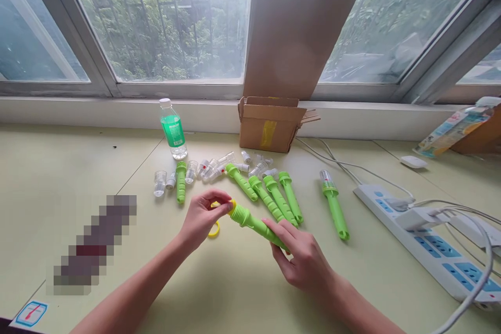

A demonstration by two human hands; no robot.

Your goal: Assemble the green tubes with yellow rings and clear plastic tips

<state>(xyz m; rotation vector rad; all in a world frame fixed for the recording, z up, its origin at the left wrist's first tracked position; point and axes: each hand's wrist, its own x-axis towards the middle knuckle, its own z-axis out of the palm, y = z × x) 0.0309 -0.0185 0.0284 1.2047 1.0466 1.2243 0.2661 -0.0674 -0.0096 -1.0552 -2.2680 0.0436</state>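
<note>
My right hand (303, 258) grips the shaft of a green plastic tube (250, 221), held tilted above the table. My left hand (203, 216) pinches a yellow ring (232, 205) against the tube's ribbed end. Another yellow ring (214, 230) lies on the table just below my left hand. Several more green tubes (274, 195) lie side by side behind my hands, one (180, 181) to the left and one with a clear cap (334, 205) apart on the right. Several small clear plastic caps (211, 168) are scattered behind them.
A water bottle with a green label (173, 130) and an open cardboard box (270, 122) stand by the window sill. A white power strip (422, 240) with plugs and cables lies on the right. A blurred patch (96, 242) covers something on the left.
</note>
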